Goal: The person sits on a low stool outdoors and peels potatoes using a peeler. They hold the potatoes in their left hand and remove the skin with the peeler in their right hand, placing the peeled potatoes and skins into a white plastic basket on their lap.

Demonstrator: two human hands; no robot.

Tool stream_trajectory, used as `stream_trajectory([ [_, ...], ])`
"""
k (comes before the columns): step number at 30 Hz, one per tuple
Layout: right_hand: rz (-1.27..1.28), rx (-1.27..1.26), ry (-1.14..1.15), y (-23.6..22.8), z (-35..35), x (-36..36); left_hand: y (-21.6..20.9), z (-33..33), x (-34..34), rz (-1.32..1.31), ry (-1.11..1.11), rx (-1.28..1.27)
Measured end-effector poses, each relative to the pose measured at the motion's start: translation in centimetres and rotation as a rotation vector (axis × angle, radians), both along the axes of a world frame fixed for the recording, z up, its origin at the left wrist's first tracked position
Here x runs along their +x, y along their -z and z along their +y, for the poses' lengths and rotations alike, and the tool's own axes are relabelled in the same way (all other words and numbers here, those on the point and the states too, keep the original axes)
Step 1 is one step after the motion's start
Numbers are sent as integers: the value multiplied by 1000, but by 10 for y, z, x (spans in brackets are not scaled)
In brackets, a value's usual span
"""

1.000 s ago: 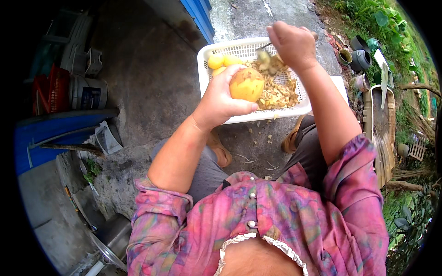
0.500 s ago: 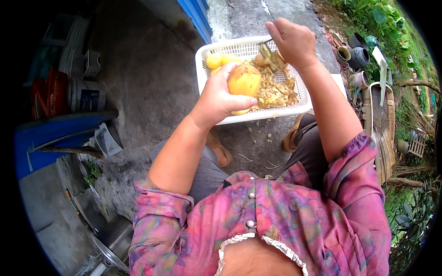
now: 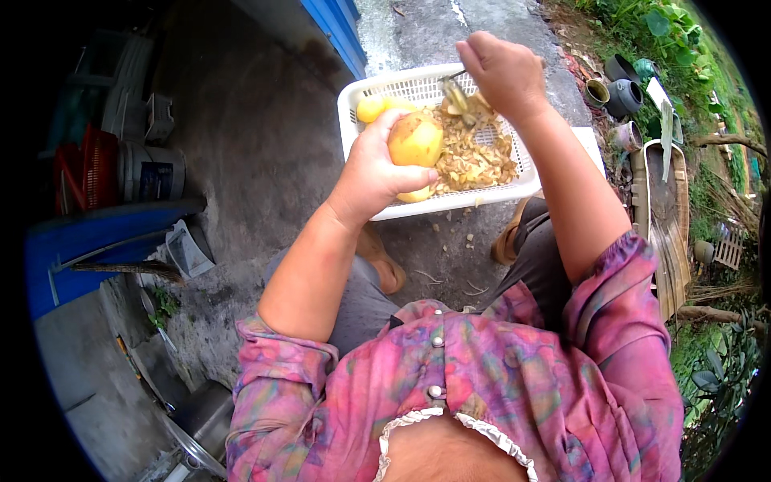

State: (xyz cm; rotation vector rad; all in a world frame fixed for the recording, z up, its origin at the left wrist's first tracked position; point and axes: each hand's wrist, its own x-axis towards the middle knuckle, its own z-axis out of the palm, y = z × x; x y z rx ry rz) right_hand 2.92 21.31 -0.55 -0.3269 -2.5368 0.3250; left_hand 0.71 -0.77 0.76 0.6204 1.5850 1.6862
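My left hand [image 3: 365, 177] is closed around a large yellow potato [image 3: 416, 139], mostly peeled, with brownish patches of skin left on its upper side. In my right hand [image 3: 507, 76], closed in a fist, is a peeler [image 3: 456, 98] with a dark handle. Bits of peel seem to cling to its head, which hangs to the right of the potato, apart from it. Both hands are over a white plastic basket [image 3: 522, 189]. Brown and yellow peelings [image 3: 482, 165] cover its middle and right side; smooth yellow potatoes [image 3: 370, 108] sit at its left end, partly behind my left hand.
My sandaled feet [image 3: 506, 243] are on the concrete just below the basket, with peel scraps between them. A blue panel [image 3: 336, 32] stands beyond its upper left. Pots [image 3: 625, 100] and a long trough [image 3: 665, 217] line the right; a white bucket [image 3: 152, 169] stands far left.
My left hand and the potato have shifted slightly left. My right hand has also moved a little left, and the peeler's head has tilted, away from the potato. Both grips stay the same.
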Motion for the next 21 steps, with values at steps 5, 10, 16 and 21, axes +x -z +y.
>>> stream_trajectory([
  [5,187,104,-277,-21,-41,9,0,3,-2,-106,-14,13],
  [10,-93,-1,-1,4,-2,2,1,0,0,-110,33,177],
  [16,183,83,-245,-18,-37,9,-1,2,-3,-234,-38,118],
  [21,-69,-73,1,-1,-4,2,-6,-1,3,-99,90,134],
])
